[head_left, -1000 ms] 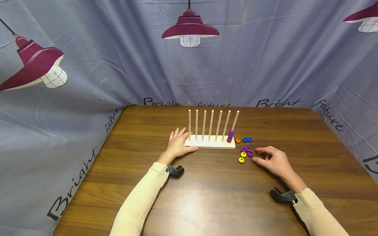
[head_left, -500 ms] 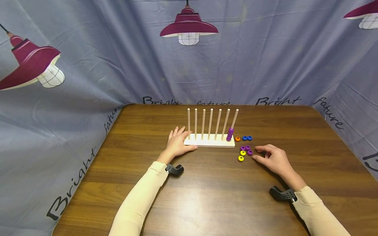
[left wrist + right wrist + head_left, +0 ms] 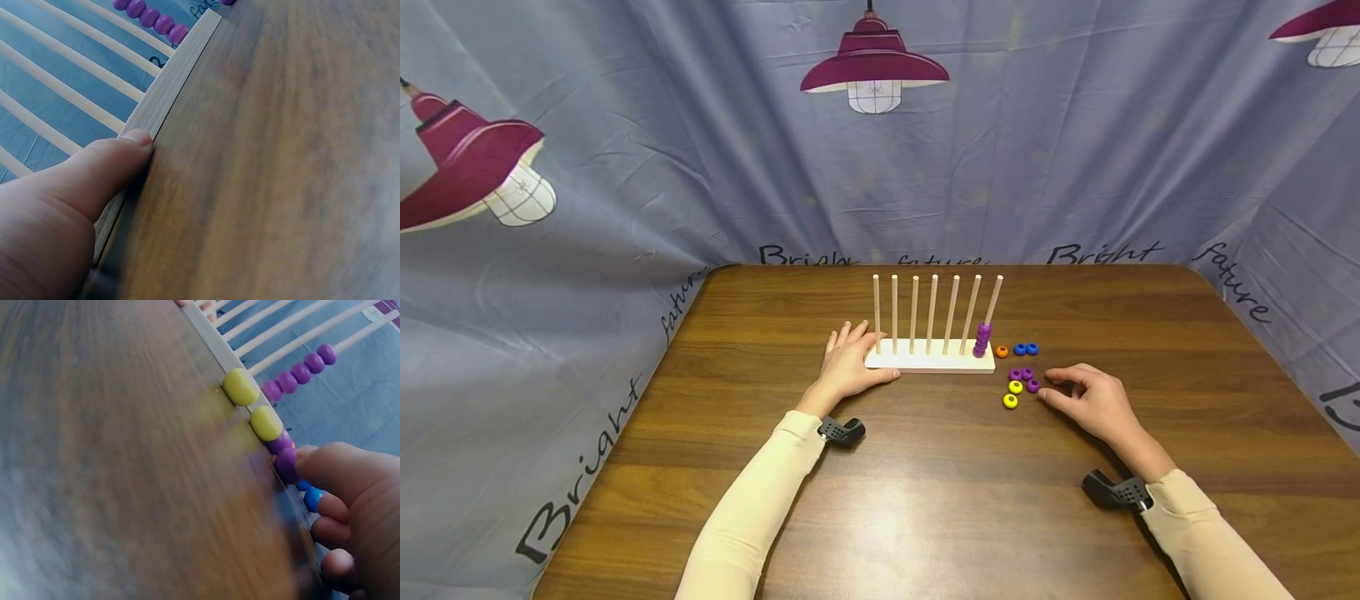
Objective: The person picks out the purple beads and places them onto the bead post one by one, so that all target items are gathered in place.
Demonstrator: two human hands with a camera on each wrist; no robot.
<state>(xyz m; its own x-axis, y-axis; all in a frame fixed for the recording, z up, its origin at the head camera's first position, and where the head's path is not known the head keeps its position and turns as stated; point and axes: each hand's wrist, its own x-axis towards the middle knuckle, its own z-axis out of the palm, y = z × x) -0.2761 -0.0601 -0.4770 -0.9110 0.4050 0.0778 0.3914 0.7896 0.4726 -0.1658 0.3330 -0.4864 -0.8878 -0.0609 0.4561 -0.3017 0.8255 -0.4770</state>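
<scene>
A wooden peg rack (image 3: 929, 358) with several upright rods stands on the table. Several purple beads (image 3: 982, 341) are stacked on its rightmost rod. My left hand (image 3: 848, 367) grips the left end of the base, thumb along the front edge and fingers behind. In the left wrist view the thumb (image 3: 119, 159) presses on that edge. My right hand (image 3: 1093, 402) rests beside the loose purple beads (image 3: 1027, 374), fingers bent and thumb apart, nothing held between them. In the right wrist view the thumb lies against or just behind a purple bead (image 3: 287, 465); contact is unclear.
Two yellow beads (image 3: 1011, 402) lie in front of the purple ones. An orange bead (image 3: 1002, 352) and two blue beads (image 3: 1026, 349) lie right of the rack. A printed curtain (image 3: 1000, 167) hangs behind and beside the brown table (image 3: 910, 500).
The head view has shifted slightly, so everything sits a little higher and further left. Both hands, the rack and the beads keep their places relative to each other.
</scene>
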